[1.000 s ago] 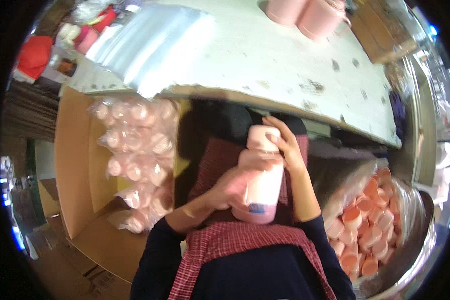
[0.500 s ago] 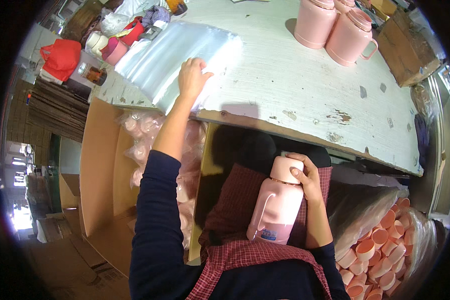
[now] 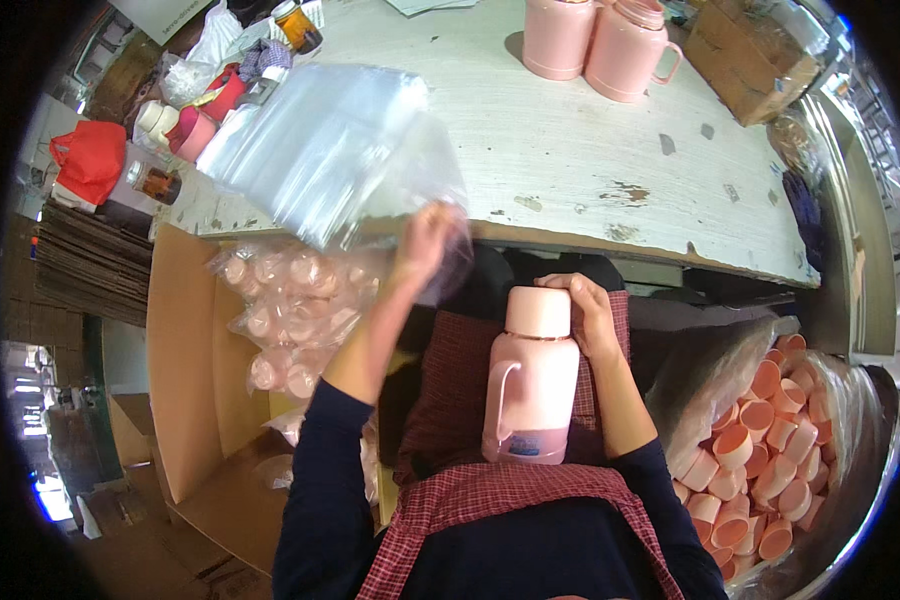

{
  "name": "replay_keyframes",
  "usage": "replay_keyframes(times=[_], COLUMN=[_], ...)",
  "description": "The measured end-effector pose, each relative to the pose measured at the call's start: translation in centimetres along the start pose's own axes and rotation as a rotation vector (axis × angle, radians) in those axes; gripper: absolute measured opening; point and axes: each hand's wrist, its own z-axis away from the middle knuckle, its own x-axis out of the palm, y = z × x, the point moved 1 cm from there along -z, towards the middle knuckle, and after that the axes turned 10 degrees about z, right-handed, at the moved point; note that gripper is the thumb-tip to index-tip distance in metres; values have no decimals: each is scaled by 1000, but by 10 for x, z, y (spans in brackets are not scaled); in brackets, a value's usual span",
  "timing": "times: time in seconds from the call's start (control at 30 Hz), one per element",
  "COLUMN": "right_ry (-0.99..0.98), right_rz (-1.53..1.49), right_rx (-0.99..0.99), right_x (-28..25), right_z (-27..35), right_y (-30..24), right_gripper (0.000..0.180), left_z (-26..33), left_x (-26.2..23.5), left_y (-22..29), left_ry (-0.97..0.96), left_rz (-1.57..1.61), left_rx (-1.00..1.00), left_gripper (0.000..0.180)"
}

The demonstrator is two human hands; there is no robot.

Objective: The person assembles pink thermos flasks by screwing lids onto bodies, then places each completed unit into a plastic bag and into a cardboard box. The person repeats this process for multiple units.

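Observation:
A clear plastic bag [image 3: 432, 165] is pinched in my left hand [image 3: 430, 242], lifted off the edge of a stack of clear bags [image 3: 315, 140] on the table. The hand is slightly smeared by motion at the table's front edge. In my lap stands a pink thermos flask [image 3: 538, 385], tilted little, with a handle on its left side, a pale pink cup lid [image 3: 538, 312] on top and a blue label low down. My right hand [image 3: 592, 315] steadies it, fingers curled over the top and right side of the lid.
Pink flasks without lids [image 3: 625, 55] stand at the back of the worn white table [image 3: 570, 150]. Left of me, an open carton [image 3: 185, 370] holds bagged pink flasks [image 3: 300, 300]. At right, a plastic sack [image 3: 820, 420] holds several pink cups [image 3: 760, 440]. A jar [image 3: 155, 182] stands left.
My left hand has closed on a bag and drawn it off the stack toward me and to the right. My right hand stays on the flask's lid. The whole view has shifted.

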Motion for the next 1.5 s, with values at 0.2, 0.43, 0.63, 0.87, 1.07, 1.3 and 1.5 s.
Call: replay_keyframes(times=[0.2,0.43,0.63,0.87,1.07,1.3,1.5], right_ry=[152,333,371,-116,-143,-22,-290], right_rz=[-59,-225,-430,788,935,435,1000], right_rx=[-47,-30,-116,-183,-374,-9,-209], right_x=[2,-1,-24,-29,-24,-34,-27], right_z=[-2,6,29,111,89,101,130], right_y=[15,30,4,-10,-36,-21,-20], right_gripper=[18,10,14,29,22,15,36], left_z=[87,100,103,154,142,140,182], left_x=[101,110,75,26,3,8,3], left_y=[3,-14,-21,-28,-20,-39,-48], left_ry=[-279,-170,-310,-521,-603,-321,-542], left_rz=[652,1068,1371,598,80,382,-34], left_rx=[76,-147,-203,-181,270,102,94], left_gripper=[19,32,28,16,27,10,23])
